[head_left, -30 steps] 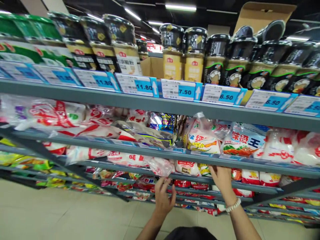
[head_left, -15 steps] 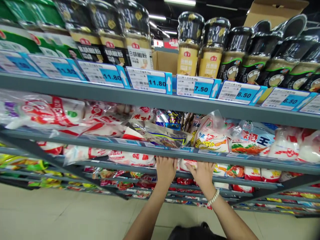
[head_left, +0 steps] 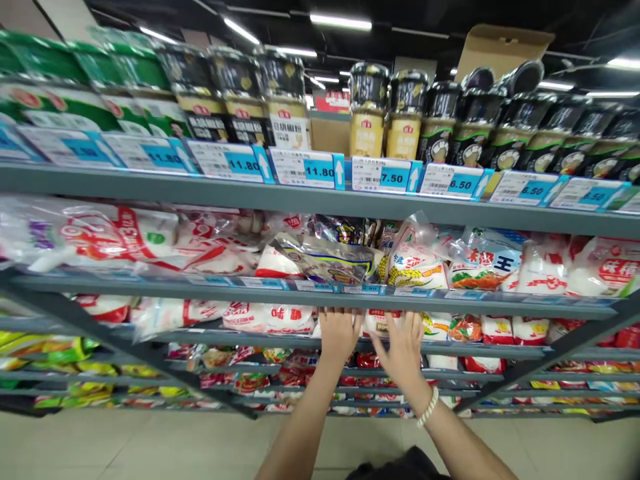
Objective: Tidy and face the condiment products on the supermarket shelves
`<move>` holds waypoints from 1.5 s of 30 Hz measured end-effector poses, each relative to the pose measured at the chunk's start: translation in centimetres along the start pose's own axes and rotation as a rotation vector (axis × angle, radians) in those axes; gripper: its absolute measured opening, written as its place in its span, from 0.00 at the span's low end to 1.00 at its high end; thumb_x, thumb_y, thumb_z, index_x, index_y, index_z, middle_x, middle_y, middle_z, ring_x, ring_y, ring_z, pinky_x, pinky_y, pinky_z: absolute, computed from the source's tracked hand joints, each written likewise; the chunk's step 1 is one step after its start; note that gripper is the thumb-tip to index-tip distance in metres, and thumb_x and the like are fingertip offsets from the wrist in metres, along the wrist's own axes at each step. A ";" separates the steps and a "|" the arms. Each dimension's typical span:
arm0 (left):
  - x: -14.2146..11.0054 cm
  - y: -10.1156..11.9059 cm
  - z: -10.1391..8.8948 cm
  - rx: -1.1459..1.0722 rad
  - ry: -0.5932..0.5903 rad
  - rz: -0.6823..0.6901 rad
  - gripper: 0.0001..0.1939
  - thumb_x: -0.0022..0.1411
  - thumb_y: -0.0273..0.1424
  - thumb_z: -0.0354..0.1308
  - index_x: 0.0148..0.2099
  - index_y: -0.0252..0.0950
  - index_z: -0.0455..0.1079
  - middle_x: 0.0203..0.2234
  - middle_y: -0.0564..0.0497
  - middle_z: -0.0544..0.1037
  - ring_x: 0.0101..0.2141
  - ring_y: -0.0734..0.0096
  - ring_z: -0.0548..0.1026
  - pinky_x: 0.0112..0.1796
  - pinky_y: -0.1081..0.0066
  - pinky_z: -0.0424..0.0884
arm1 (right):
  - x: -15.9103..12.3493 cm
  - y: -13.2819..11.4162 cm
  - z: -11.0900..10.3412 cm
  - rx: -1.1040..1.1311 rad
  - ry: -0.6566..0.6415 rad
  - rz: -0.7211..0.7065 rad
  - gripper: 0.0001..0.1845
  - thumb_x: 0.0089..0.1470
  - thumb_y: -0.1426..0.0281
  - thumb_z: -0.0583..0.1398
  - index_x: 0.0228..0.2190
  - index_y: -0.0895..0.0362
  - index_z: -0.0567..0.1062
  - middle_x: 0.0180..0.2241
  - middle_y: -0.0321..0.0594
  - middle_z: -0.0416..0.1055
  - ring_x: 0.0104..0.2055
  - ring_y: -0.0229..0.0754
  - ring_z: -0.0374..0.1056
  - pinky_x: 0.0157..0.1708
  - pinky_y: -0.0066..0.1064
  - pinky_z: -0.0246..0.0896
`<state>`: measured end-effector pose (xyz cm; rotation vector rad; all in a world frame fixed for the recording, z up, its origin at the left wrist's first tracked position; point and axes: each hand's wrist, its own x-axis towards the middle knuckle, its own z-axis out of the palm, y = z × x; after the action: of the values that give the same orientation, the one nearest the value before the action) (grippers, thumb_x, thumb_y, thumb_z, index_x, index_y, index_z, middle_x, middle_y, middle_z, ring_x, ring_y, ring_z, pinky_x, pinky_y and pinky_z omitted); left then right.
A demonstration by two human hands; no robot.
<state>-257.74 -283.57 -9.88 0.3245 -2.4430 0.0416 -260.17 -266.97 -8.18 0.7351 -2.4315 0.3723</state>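
Note:
My left hand (head_left: 340,335) reaches forward with its fingers stretched out, back of the hand up. My right hand (head_left: 403,348), with a pale beaded bracelet (head_left: 429,407) at the wrist, is held alongside it, thumb apart from the fingers. The fingertips of both hands come up to the lower side of a grey shelf edge (head_left: 280,293); whether they touch it I cannot tell. Between and just beyond the hands lies a red-and-white bag (head_left: 379,321) on the shelf below. Neither hand shows anything held.
Plastic bags of white goods fill the middle shelf, among them a grey bag (head_left: 330,262) lying flat and a blue-and-white bag (head_left: 487,259). Above, black-capped jars (head_left: 367,110) and green-lidded tubs (head_left: 50,83) stand behind price tags (head_left: 307,168). Tiled floor (head_left: 165,443) shows below.
The view has shifted, so the upper shelf sits smaller and more ceiling shows. My right-hand fingers have spread and now show more fully. Both hands stay near the same shelf edge.

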 end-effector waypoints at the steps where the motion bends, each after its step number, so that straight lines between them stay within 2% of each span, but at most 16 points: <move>1: -0.5 0.1 -0.2 0.016 0.014 0.002 0.18 0.67 0.38 0.50 0.48 0.31 0.73 0.42 0.35 0.73 0.46 0.44 0.70 0.49 0.46 0.63 | -0.5 -0.3 0.4 0.006 0.025 -0.032 0.27 0.61 0.57 0.55 0.56 0.58 0.69 0.56 0.59 0.59 0.61 0.64 0.49 0.57 0.55 0.48; 6: -1.8 -0.1 0.4 0.034 0.041 0.022 0.18 0.67 0.37 0.51 0.55 0.37 0.69 0.51 0.36 0.68 0.53 0.42 0.64 0.54 0.44 0.59 | -0.6 -0.3 1.6 0.079 -0.044 -0.061 0.28 0.59 0.55 0.58 0.56 0.57 0.69 0.54 0.53 0.65 0.60 0.57 0.56 0.60 0.52 0.50; 10: -2.2 -1.0 -0.3 -0.093 0.052 0.072 0.19 0.68 0.39 0.48 0.54 0.32 0.68 0.47 0.35 0.70 0.49 0.46 0.67 0.51 0.46 0.64 | 0.0 1.5 -3.4 0.296 -0.034 -0.170 0.25 0.60 0.56 0.59 0.54 0.56 0.71 0.50 0.49 0.71 0.54 0.52 0.64 0.56 0.49 0.59; 12: -2.2 -0.9 -2.0 -0.236 0.092 0.059 0.18 0.68 0.38 0.48 0.52 0.30 0.66 0.45 0.37 0.71 0.48 0.50 0.68 0.49 0.52 0.67 | 0.2 3.4 -7.5 0.463 0.088 -0.171 0.16 0.61 0.63 0.59 0.50 0.52 0.73 0.50 0.43 0.72 0.53 0.46 0.66 0.55 0.43 0.62; 13: -2.1 -0.5 -3.1 -0.304 0.122 0.029 0.16 0.68 0.36 0.48 0.51 0.31 0.65 0.44 0.39 0.72 0.47 0.52 0.70 0.47 0.55 0.67 | 0.5 4.6 -9.5 0.525 0.247 -0.117 0.13 0.60 0.67 0.59 0.47 0.52 0.74 0.47 0.42 0.73 0.51 0.44 0.67 0.53 0.42 0.63; 15: -1.3 1.3 -5.6 -0.424 0.142 -0.010 0.10 0.69 0.33 0.47 0.44 0.36 0.67 0.39 0.45 0.75 0.42 0.58 0.73 0.44 0.58 0.68 | 1.3 7.2 -12.8 0.544 0.634 0.080 0.08 0.58 0.68 0.61 0.40 0.56 0.74 0.42 0.44 0.73 0.46 0.45 0.69 0.50 0.42 0.63; 17: 0.0 4.1 -8.2 -0.522 0.138 0.047 0.09 0.69 0.32 0.47 0.39 0.37 0.67 0.34 0.49 0.75 0.37 0.62 0.74 0.41 0.61 0.68 | 2.8 9.6 -14.8 0.585 0.783 0.313 0.14 0.59 0.63 0.60 0.44 0.58 0.71 0.43 0.47 0.72 0.44 0.46 0.69 0.47 0.42 0.64; 19: 1.8 7.7 -10.5 -0.605 0.185 0.175 0.07 0.69 0.30 0.48 0.41 0.37 0.67 0.36 0.48 0.76 0.39 0.63 0.74 0.41 0.62 0.69 | 4.6 11.4 -15.8 0.665 0.623 0.403 0.22 0.60 0.56 0.57 0.49 0.59 0.69 0.48 0.51 0.70 0.46 0.47 0.68 0.47 0.42 0.64; 22: 4.7 12.9 -12.4 -0.632 0.234 0.374 0.14 0.68 0.28 0.48 0.54 0.35 0.65 0.49 0.43 0.72 0.50 0.61 0.71 0.49 0.62 0.70 | 7.1 12.7 -16.2 0.607 0.306 0.356 0.26 0.63 0.52 0.50 0.50 0.59 0.69 0.48 0.52 0.70 0.48 0.49 0.66 0.50 0.44 0.60; 25: 6.9 16.6 -12.4 -0.543 0.197 0.459 0.24 0.67 0.28 0.48 0.64 0.36 0.56 0.62 0.39 0.58 0.60 0.54 0.61 0.55 0.56 0.68 | 8.8 13.3 -16.5 0.573 0.175 0.277 0.25 0.65 0.53 0.44 0.48 0.58 0.68 0.42 0.48 0.71 0.47 0.48 0.64 0.50 0.43 0.57; 28: 7.9 18.6 -11.4 -0.449 0.224 0.421 0.25 0.66 0.26 0.50 0.65 0.36 0.56 0.66 0.37 0.49 0.63 0.47 0.55 0.55 0.51 0.67 | 10.2 13.8 -16.3 0.615 0.109 0.240 0.18 0.62 0.58 0.47 0.41 0.58 0.67 0.33 0.41 0.69 0.36 0.43 0.65 0.40 0.35 0.60; 33: 7.8 19.9 -10.6 -0.419 0.368 0.294 0.23 0.66 0.26 0.48 0.62 0.27 0.59 0.62 0.33 0.59 0.61 0.49 0.60 0.54 0.52 0.66 | 12.8 13.9 -15.3 0.535 0.114 0.271 0.08 0.53 0.65 0.57 0.33 0.57 0.66 0.29 0.37 0.68 0.31 0.40 0.65 0.32 0.30 0.58; 37: 7.7 20.8 -10.5 -0.327 0.403 0.254 0.20 0.66 0.27 0.47 0.58 0.26 0.63 0.57 0.35 0.66 0.56 0.51 0.67 0.55 0.50 0.61 | 13.1 13.3 -16.1 0.341 0.046 0.293 0.10 0.53 0.66 0.63 0.31 0.58 0.68 0.26 0.40 0.71 0.31 0.45 0.68 0.32 0.31 0.58; 40: 8.1 21.9 -10.3 -0.284 0.434 0.220 0.19 0.65 0.26 0.46 0.57 0.27 0.65 0.54 0.35 0.70 0.55 0.51 0.68 0.55 0.50 0.60 | 10.8 13.7 -17.7 0.287 0.083 0.272 0.15 0.55 0.63 0.63 0.40 0.59 0.69 0.33 0.46 0.74 0.36 0.48 0.72 0.34 0.33 0.63; 43: 8.7 23.1 -10.3 -0.297 0.436 0.147 0.20 0.65 0.27 0.48 0.57 0.28 0.65 0.52 0.35 0.71 0.53 0.49 0.69 0.55 0.49 0.60 | 7.4 15.9 -18.9 0.382 0.276 0.217 0.17 0.61 0.60 0.57 0.48 0.56 0.66 0.44 0.46 0.73 0.44 0.46 0.72 0.42 0.34 0.66; 45: 9.2 23.9 -10.3 -0.306 0.435 0.143 0.21 0.65 0.28 0.48 0.58 0.28 0.64 0.53 0.35 0.70 0.54 0.48 0.68 0.56 0.47 0.60 | 5.6 18.1 -19.0 0.231 0.389 0.211 0.22 0.64 0.57 0.52 0.53 0.57 0.64 0.53 0.52 0.67 0.54 0.51 0.66 0.51 0.43 0.63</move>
<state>-264.06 -261.27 5.13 -0.0005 -1.9975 -0.1801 -266.16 -246.95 8.56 0.4462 -2.1179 0.8108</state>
